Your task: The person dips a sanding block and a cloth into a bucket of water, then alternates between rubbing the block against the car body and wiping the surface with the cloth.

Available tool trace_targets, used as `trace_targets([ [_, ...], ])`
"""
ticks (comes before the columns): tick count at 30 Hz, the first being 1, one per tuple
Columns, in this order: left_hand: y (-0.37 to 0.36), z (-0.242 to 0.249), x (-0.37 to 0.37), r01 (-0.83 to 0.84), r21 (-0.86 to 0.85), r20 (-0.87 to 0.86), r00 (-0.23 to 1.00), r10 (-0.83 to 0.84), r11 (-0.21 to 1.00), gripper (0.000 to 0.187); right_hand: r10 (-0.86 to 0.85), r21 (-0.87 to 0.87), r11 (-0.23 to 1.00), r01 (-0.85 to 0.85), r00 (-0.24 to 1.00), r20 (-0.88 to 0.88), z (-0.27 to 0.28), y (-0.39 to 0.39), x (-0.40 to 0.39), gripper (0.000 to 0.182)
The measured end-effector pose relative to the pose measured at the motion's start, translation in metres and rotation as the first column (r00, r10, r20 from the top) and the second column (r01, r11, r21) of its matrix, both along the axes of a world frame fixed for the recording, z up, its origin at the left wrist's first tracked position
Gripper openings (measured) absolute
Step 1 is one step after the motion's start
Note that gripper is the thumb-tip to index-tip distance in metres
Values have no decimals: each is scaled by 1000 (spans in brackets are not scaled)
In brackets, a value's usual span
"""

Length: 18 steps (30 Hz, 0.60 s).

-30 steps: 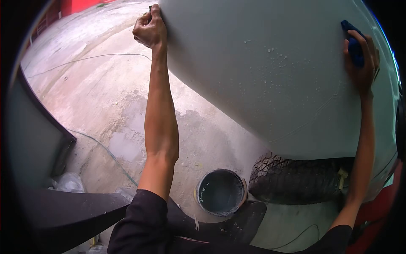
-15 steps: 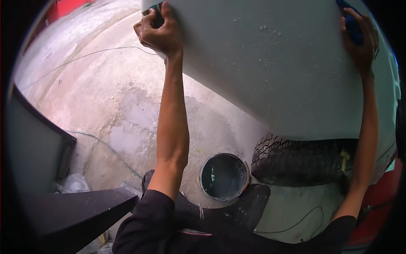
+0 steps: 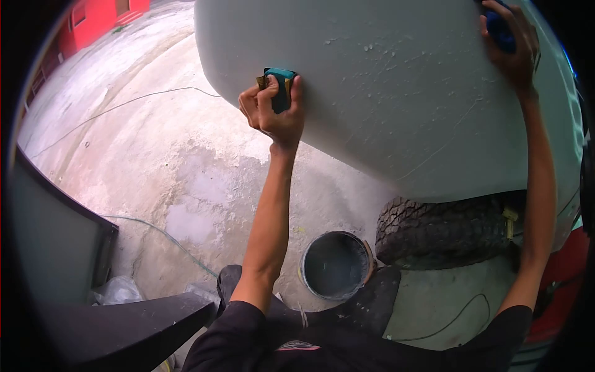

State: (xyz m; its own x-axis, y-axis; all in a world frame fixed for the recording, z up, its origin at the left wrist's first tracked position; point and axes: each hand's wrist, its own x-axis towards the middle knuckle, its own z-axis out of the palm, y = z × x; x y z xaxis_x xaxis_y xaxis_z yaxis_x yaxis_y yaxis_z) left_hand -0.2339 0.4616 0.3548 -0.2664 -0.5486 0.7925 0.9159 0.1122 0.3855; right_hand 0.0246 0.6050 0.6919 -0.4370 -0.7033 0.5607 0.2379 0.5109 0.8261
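Observation:
My left hand (image 3: 276,111) is closed around a teal sanding block (image 3: 282,80), with brownish sandpaper edges folded up at its sides. The block lies against a wet, pale grey vehicle body panel (image 3: 384,118), near its left edge. Higher up at the right, my right hand (image 3: 515,46) grips a soft blue thing (image 3: 499,31), a sponge or a cloth, pressed to the same panel. Its far end is cut off by the dark edge of the view. Water drops and thin scratch-like lines mark the panel between my hands.
Below the panel is a treaded tire (image 3: 440,232). Between my legs stands a bucket (image 3: 334,266) of murky liquid. A dark metal beam (image 3: 136,325) and a grey panel (image 3: 56,229) flank me on the left. Thin cables cross the concrete floor (image 3: 155,136).
My left hand has moved down and right over the panel with the sanding block. My right hand stays on the blue thing. The view has shifted slightly.

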Motion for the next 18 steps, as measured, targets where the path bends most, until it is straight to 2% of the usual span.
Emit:
trace_targets([
  [1,-4,-4,-21,-65,-15,40,997,66,998,35,37,8,999,-37,999,8,-2,-2,-4,26],
  [2,-15,1,-59,-24,130,243,970,-9,991,37,74,13,997,-74,997,10,-4,-3,-8,26],
  [3,-28,12,-98,-7,273,418,902,-112,962,38,56,-7,998,-56,998,26,-5,-7,-7,27],
  [5,-47,32,-136,157,454,502,768,-397,877,42,22,-61,998,-17,997,70,-6,-15,-2,27],
  [7,-32,18,-108,9,374,432,883,-182,928,42,15,-69,998,-14,1000,15,-6,-7,-3,29],
  [8,-19,12,-71,2,359,429,887,-167,933,40,12,-68,998,-13,1000,-8,-4,-2,-4,31],
  [10,24,-17,4,-35,266,328,943,-57,963,37,-86,-24,996,88,995,57,11,20,11,33],
  [11,39,-30,35,7,221,266,962,-67,975,36,-93,-5,996,94,994,56,16,27,10,34],
  [13,35,-46,32,6,103,239,970,-31,995,33,-87,24,996,86,995,42,16,34,10,34],
  [15,24,-36,-14,-34,208,258,966,-21,977,33,-73,22,997,72,996,47,10,33,3,34],
  [17,-3,-13,-58,51,400,416,879,-231,915,38,-79,-5,997,79,996,46,10,33,5,34],
  [18,-10,-9,-74,93,488,441,832,-337,868,39,-87,10,996,87,994,72,13,35,6,34],
])
